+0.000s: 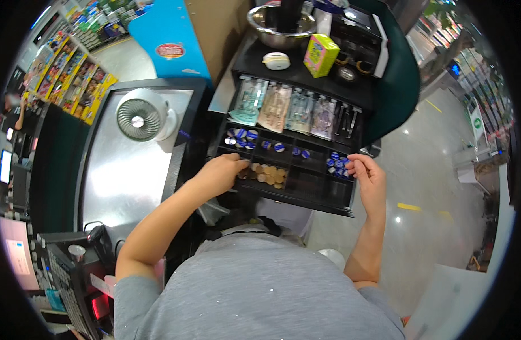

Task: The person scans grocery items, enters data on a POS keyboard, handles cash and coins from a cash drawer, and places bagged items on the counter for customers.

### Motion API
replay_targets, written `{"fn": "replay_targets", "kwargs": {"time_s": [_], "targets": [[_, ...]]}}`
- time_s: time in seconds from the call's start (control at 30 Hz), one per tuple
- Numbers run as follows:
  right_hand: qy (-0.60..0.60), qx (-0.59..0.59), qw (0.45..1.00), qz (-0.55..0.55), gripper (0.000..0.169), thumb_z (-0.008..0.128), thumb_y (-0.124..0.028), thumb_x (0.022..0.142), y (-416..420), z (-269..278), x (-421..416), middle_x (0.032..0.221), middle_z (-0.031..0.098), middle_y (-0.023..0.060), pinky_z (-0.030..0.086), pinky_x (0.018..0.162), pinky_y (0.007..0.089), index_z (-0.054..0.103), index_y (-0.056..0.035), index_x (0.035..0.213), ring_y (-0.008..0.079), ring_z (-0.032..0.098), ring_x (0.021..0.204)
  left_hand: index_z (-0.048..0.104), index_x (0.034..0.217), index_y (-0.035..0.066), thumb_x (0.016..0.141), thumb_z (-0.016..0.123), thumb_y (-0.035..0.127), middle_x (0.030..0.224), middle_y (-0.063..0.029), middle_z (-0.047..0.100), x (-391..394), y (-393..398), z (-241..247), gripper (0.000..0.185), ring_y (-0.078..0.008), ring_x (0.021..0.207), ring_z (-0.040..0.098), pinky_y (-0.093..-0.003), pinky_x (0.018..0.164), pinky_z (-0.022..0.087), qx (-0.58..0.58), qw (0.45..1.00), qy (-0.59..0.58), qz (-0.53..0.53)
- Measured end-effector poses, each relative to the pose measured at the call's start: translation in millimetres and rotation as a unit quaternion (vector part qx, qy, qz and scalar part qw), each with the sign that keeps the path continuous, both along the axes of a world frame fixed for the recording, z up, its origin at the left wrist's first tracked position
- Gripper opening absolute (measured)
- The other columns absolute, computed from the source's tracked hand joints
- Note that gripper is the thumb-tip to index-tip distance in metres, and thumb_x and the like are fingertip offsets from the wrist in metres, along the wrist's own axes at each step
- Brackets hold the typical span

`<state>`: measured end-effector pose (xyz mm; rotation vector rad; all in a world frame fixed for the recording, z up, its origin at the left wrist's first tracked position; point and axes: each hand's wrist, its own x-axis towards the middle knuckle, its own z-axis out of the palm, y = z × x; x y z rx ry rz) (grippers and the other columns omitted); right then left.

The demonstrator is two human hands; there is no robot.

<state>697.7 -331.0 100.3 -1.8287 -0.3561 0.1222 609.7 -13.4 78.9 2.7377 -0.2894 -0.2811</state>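
An open cash drawer [320,204] lies before me, with banknotes [275,106] under clips in its rear slots. My left hand [224,174] reaches over the drawer's left front, its fingertips by the compartment of loose gold-coloured coins [270,175]; whether it holds a coin cannot be told. Blue-and-white round pieces [245,138] fill the left middle compartment, and a few more lie in the two beside it. At the right edge, my right hand [366,174] has its fingertips bent at a pile of similar blue pieces [338,165]; what is between them is unclear.
On the black cabinet behind the drawer stand a steel bowl [281,29], a yellow-green box [321,55] and a small white device [276,61]. A white fan [141,114] stands on the metal counter [124,182] at left. Keyboards and a red-lit device are at lower left.
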Motion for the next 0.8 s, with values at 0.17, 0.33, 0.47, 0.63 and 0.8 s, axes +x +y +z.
{"fn": "replay_targets", "kwargs": {"time_s": [0.17,0.33,0.47,0.63,0.8], "targets": [[-0.007,-0.048,0.996,-0.081,0.018,0.052,-0.012,0.088,-26.4,-0.3,-2.4,0.079,0.063,0.0065,0.046,0.068,0.024,0.061,0.001,0.096,0.0104,0.058,0.074,0.06,0.101,0.001,0.068,0.052,-0.007,0.099,-0.0129,0.055,-8.0,7.7,8.2,0.034,-0.0302,0.092,0.056,-0.0361,0.079,0.046,-0.033,0.996,-0.023,-0.08],[-0.017,-0.152,0.988,-0.025,0.017,0.055,-0.012,0.086,-22.4,-6.8,-24.5,0.078,0.063,0.0063,0.046,0.067,0.0237,0.061,0.001,0.095,0.0115,0.059,0.074,0.062,0.096,0.0,0.07,0.052,-0.007,0.096,-0.0138,0.059,-14.2,13.7,13.3,0.029,-0.0316,0.092,0.056,-0.0371,0.081,0.046,-0.025,0.996,-0.012,-0.087],[-0.039,-0.154,0.987,0.018,0.016,0.057,-0.012,0.085,-9.8,-10.7,-36.7,0.077,0.063,0.0079,0.044,0.063,0.0241,0.061,-0.0002,0.095,0.0131,0.058,0.071,0.062,0.094,0.001,0.073,0.056,-0.003,0.098,-0.0138,0.06,-7.8,18.7,23.2,0.022,-0.0313,0.089,0.057,-0.0363,0.079,0.047,-0.064,0.994,0.065,-0.065],[-0.086,-0.144,0.986,0.009,0.014,0.059,-0.01,0.083,0.5,-5.1,-25.9,0.075,0.061,0.0074,0.042,0.06,0.0241,0.061,0.0006,0.092,0.0124,0.053,0.064,0.062,0.09,0.001,0.075,0.061,0.003,0.087,-0.0133,0.061,15.3,27.5,25.9,0.015,-0.0283,0.082,0.059,-0.0333,0.072,0.047,-0.097,0.973,0.207,-0.021],[-0.086,-0.15,0.983,-0.059,0.014,0.058,-0.01,0.082,-12.0,-10.1,-3.0,0.082,0.063,0.0111,0.045,0.066,0.0281,0.061,0.0002,0.09,0.0213,0.059,0.073,0.063,0.088,0.0,0.074,0.062,0.002,0.081,-0.0142,0.062,11.0,27.5,22.6,0.014,-0.0303,0.078,0.06,-0.0346,0.07,0.047,-0.127,0.981,0.147,-0.024]]}}
